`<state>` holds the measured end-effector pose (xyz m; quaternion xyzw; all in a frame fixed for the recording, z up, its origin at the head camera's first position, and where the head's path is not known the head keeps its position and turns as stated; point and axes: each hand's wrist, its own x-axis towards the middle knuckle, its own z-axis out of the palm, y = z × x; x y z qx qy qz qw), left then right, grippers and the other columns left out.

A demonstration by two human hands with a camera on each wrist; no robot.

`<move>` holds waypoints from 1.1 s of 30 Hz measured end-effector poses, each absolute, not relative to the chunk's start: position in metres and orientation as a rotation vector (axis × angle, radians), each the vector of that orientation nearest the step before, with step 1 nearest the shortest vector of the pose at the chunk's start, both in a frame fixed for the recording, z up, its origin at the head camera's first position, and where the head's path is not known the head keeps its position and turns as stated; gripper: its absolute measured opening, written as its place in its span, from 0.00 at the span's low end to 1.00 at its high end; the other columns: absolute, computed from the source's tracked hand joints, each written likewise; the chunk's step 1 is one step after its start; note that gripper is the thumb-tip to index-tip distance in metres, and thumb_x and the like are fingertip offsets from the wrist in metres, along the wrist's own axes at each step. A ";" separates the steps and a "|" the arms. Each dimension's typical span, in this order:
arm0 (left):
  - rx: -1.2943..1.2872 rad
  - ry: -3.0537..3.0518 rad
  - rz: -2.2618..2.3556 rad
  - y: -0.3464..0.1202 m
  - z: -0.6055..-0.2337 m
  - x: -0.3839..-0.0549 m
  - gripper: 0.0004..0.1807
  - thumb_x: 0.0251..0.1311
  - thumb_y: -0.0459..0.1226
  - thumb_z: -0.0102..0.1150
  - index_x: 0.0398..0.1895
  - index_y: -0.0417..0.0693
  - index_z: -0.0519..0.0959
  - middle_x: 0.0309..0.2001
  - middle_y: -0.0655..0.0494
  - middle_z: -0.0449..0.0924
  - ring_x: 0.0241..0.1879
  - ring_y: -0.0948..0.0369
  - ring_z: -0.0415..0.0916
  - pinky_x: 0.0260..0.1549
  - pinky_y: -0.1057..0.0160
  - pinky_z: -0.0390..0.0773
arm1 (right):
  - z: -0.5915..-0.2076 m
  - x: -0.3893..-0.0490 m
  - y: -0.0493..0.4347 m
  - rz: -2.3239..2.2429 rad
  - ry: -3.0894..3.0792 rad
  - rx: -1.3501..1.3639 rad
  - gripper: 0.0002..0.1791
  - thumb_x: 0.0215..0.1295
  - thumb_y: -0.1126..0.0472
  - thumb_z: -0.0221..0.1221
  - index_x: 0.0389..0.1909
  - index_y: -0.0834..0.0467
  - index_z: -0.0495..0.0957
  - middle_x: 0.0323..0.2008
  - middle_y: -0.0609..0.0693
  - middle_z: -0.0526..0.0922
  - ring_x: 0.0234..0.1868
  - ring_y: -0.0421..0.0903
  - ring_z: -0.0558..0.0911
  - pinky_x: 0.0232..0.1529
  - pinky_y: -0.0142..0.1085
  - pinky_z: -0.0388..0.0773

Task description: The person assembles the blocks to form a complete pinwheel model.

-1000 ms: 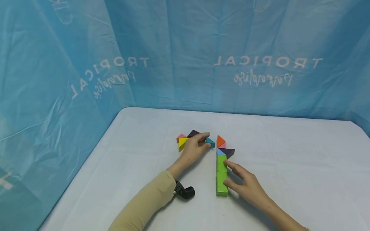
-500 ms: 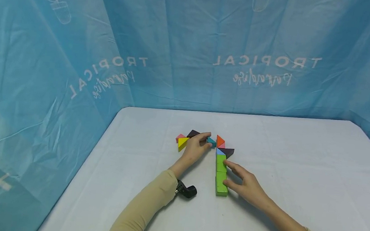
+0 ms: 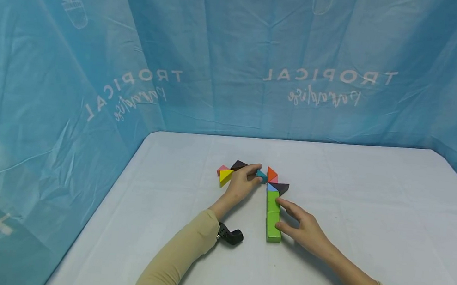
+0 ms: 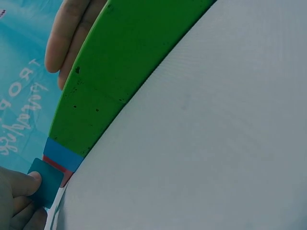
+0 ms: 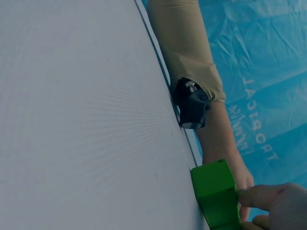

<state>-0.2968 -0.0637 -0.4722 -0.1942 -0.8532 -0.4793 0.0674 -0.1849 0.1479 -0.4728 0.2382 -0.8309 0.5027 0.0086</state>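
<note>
My left hand (image 3: 242, 183) pinches a teal triangular block (image 3: 261, 175) between thumb and fingers; in the left wrist view, the thumb lies on that teal block (image 4: 47, 182). Just right of it are an orange triangular block (image 3: 271, 174) and a pink one (image 3: 275, 180). Below these come a blue triangle (image 3: 272, 187) and a dark triangle (image 3: 280, 187), then two green blocks (image 3: 273, 226) end to end in a column. With extended index finger and thumb, my right hand (image 3: 306, 229) touches the column's right side. In the right wrist view, the thumb meets the green block (image 5: 216, 187).
Left of my left hand lie a yellow triangular block (image 3: 225, 177), a dark one (image 3: 238, 165) and a pink one (image 3: 222, 169). The white table (image 3: 358, 184) backs onto a blue printed curtain (image 3: 236, 69). Each wrist carries a black camera (image 3: 232, 236).
My left hand has edged slightly right with the teal triangular block, closer to the orange one. The right hand stays against the green blocks.
</note>
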 end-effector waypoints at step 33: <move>-0.528 -2.564 -1.455 -0.068 -0.476 -0.297 0.22 0.61 0.34 0.60 0.59 0.38 0.73 0.56 0.50 0.76 0.54 0.58 0.74 0.52 0.69 0.72 | -0.471 -0.183 0.147 1.522 -2.614 0.743 0.33 0.61 0.60 0.63 0.67 0.60 0.64 0.64 0.57 0.68 0.63 0.59 0.67 0.59 0.52 0.66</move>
